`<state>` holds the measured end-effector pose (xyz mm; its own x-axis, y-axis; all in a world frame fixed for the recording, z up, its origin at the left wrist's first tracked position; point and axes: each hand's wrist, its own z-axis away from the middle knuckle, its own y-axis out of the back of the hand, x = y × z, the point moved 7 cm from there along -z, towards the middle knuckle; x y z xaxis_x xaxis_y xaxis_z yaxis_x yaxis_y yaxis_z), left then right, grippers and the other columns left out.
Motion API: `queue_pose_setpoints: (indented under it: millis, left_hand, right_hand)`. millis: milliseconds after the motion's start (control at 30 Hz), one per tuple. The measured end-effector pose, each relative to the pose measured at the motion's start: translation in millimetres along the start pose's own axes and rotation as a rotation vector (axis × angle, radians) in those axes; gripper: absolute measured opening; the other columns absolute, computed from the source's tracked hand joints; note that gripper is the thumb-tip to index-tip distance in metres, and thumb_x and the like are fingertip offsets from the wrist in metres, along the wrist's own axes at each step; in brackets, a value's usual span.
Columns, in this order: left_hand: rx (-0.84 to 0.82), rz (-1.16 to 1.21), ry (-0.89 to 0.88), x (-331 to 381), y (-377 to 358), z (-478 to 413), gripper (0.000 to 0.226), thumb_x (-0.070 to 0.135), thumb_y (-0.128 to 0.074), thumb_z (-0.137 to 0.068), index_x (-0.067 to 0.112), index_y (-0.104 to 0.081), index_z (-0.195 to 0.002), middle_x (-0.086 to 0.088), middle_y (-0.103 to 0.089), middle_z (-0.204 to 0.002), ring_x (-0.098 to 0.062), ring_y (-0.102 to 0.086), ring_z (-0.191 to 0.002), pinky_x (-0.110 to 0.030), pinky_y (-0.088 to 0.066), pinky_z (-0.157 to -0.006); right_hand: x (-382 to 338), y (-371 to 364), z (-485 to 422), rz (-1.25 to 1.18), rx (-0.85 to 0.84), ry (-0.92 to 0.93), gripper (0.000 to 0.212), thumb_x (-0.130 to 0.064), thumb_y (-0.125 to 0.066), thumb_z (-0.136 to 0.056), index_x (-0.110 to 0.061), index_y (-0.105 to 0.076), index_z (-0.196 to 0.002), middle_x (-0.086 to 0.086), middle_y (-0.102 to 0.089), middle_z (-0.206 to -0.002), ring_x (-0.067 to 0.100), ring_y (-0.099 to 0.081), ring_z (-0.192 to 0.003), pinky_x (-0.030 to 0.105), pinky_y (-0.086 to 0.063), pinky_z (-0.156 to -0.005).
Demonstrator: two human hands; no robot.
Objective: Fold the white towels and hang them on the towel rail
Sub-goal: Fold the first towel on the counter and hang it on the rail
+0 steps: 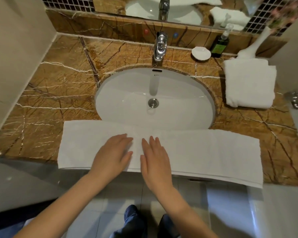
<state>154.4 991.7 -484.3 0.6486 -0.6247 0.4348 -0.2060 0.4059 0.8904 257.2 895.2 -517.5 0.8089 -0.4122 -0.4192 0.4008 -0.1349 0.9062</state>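
Observation:
A long white towel lies folded lengthwise along the front edge of the brown marble counter, its far edge overlapping the sink rim. My left hand and my right hand both rest flat on the towel's middle, fingers straight and palms down, a small gap between them. A second white towel, folded into a thick rectangle, sits on the counter at the right. No towel rail is in view.
The white oval sink with a chrome tap fills the counter's centre. A white soap dish, a dark pump bottle and a white vase stand at the back right. A wall closes the left side.

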Motion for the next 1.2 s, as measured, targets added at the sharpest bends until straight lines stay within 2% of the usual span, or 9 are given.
queue_pose_setpoints:
  millis: [100,200,533,633,700,900,1067,1133,1200]
  left_hand:
    - [-0.057,-0.026,-0.124,54,-37,-9,0.051,0.043,-0.026,-0.099,0.026,-0.029,-0.148,0.000,-0.025,-0.156,-0.019,-0.019,-0.145,-0.030,-0.006,-0.115]
    - [-0.106,-0.129,-0.125,62,-69,-11,0.061,0.048,-0.010,-0.094,0.027,-0.020,-0.150,-0.001,-0.017,-0.158,-0.023,-0.014,-0.146,-0.036,-0.001,-0.115]
    - [-0.089,-0.293,-0.113,57,-85,-3,0.060,0.052,-0.024,-0.095,0.022,-0.031,-0.147,-0.005,-0.028,-0.155,-0.026,-0.025,-0.143,-0.045,-0.010,-0.118]
    - [-0.088,-0.183,-0.117,89,-85,-11,0.064,0.054,-0.023,-0.094,0.018,-0.033,-0.146,-0.005,-0.027,-0.155,-0.024,-0.022,-0.144,-0.042,-0.006,-0.116]
    - [-0.087,-0.128,-0.214,123,-90,-19,0.064,0.053,-0.021,-0.094,0.019,-0.029,-0.148,-0.004,-0.023,-0.157,-0.021,-0.016,-0.146,-0.037,0.000,-0.116]
    - [-0.154,-0.145,-0.344,192,-136,-45,0.066,0.053,-0.020,-0.094,0.021,-0.018,-0.151,-0.005,-0.010,-0.159,-0.022,-0.007,-0.147,-0.044,-0.002,-0.119]
    - [-0.110,-0.253,-0.367,199,-152,-52,0.065,0.055,-0.027,-0.094,0.018,-0.033,-0.147,-0.009,-0.030,-0.154,-0.025,-0.030,-0.141,-0.051,-0.024,-0.113]
    - [-0.097,-0.247,-0.363,201,-150,-55,0.065,0.055,-0.026,-0.094,0.019,-0.033,-0.147,-0.009,-0.030,-0.154,-0.025,-0.029,-0.141,-0.050,-0.022,-0.114]
    - [-0.080,-0.233,-0.363,205,-145,-60,0.065,0.055,-0.026,-0.094,0.019,-0.031,-0.148,-0.009,-0.025,-0.155,-0.026,-0.024,-0.143,-0.048,-0.017,-0.116]
  right_hand:
    - [43,27,-1,0.091,0.136,-0.129,0.051,-0.032,-0.025,-0.098,-0.017,-0.044,-0.143,0.008,-0.040,-0.151,0.025,-0.029,-0.143,0.049,-0.022,-0.116]
    - [91,31,4,0.143,0.127,-0.250,0.055,-0.039,-0.022,-0.098,-0.018,-0.038,-0.147,0.009,-0.033,-0.154,0.026,-0.021,-0.146,0.052,-0.008,-0.117]
    - [119,28,9,0.202,0.023,-0.213,0.059,-0.049,-0.019,-0.098,-0.025,-0.029,-0.151,0.007,-0.027,-0.157,0.028,-0.020,-0.146,0.050,-0.002,-0.115]
    - [126,39,15,0.098,-0.010,-0.128,0.061,-0.050,-0.014,-0.096,-0.026,-0.024,-0.152,0.003,-0.017,-0.160,0.020,-0.007,-0.149,0.043,0.001,-0.118]
    - [140,56,22,0.086,0.052,-0.112,0.058,-0.045,-0.020,-0.097,-0.024,-0.032,-0.150,0.004,-0.025,-0.158,0.019,-0.013,-0.148,0.044,-0.006,-0.118]
    - [228,87,44,0.199,0.077,-0.296,0.060,-0.047,-0.014,-0.097,-0.024,-0.024,-0.152,0.004,-0.018,-0.160,0.020,-0.011,-0.148,0.050,-0.006,-0.118]
    - [252,92,39,0.229,0.009,-0.222,0.060,-0.051,-0.011,-0.097,-0.032,-0.014,-0.154,-0.002,-0.006,-0.162,0.013,0.002,-0.148,0.044,0.004,-0.118]
    - [253,98,34,0.168,0.004,-0.167,0.062,-0.054,-0.011,-0.096,-0.032,-0.013,-0.154,-0.007,-0.001,-0.160,0.009,0.007,-0.147,0.041,0.007,-0.118]
    - [254,108,33,0.070,0.010,-0.096,0.063,-0.052,-0.022,-0.094,-0.028,-0.025,-0.152,-0.006,-0.012,-0.158,0.011,-0.004,-0.147,0.041,-0.001,-0.119]
